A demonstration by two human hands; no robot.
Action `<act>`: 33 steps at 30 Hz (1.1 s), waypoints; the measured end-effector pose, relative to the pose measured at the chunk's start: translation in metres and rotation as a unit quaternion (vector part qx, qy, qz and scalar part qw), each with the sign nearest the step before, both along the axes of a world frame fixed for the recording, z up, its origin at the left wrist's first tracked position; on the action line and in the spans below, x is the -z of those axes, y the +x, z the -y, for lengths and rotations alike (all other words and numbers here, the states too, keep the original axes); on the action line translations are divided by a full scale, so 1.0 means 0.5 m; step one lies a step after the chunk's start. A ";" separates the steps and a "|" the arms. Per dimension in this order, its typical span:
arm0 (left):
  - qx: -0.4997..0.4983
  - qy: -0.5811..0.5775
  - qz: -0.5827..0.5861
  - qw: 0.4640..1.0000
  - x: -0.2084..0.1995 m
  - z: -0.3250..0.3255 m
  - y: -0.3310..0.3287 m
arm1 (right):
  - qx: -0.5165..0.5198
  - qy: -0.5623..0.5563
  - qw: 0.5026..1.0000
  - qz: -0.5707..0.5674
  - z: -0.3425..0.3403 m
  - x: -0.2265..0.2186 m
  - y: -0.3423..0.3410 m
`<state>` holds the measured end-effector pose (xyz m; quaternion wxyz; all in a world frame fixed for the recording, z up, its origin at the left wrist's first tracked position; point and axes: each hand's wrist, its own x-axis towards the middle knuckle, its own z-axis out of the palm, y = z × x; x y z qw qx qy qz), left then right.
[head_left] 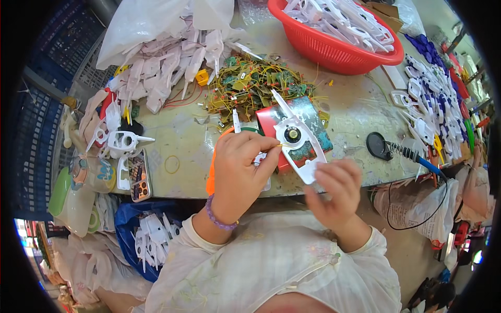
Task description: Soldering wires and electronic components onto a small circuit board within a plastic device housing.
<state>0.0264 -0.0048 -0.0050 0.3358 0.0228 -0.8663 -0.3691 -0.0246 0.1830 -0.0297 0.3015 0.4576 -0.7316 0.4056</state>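
A white plastic housing [316, 151] with a long narrow tip lies tilted across a red and teal box [267, 121]. Set in its ring is a round black part with a metal centre [292, 134], which looks like a small speaker. My left hand [241, 169] pinches a thin yellow wire [282, 145] right beside that part. Smeared by motion, my right hand [336, 193] is at the housing's lower end; whether it touches the housing is unclear. An orange curved piece [211, 169] shows partly behind my left hand.
Green circuit boards with yellow wires [255, 83] are heaped beyond the box. A red basket [334, 58] of white housings stands far right of them. A soldering iron [425, 163] rests by its black round stand [379, 146]. At left lies a phone [140, 177].
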 end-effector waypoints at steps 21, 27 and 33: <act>-0.103 0.079 0.026 0.991 0.001 0.075 0.022 | 0.067 -0.002 0.995 0.072 -0.021 -0.003 -0.060; -0.115 0.084 0.032 0.989 0.008 0.089 0.035 | 0.026 0.101 0.994 0.024 0.053 0.004 -0.038; -0.108 0.089 0.030 0.990 0.000 0.083 0.040 | -0.009 0.063 0.991 0.118 0.036 0.011 -0.115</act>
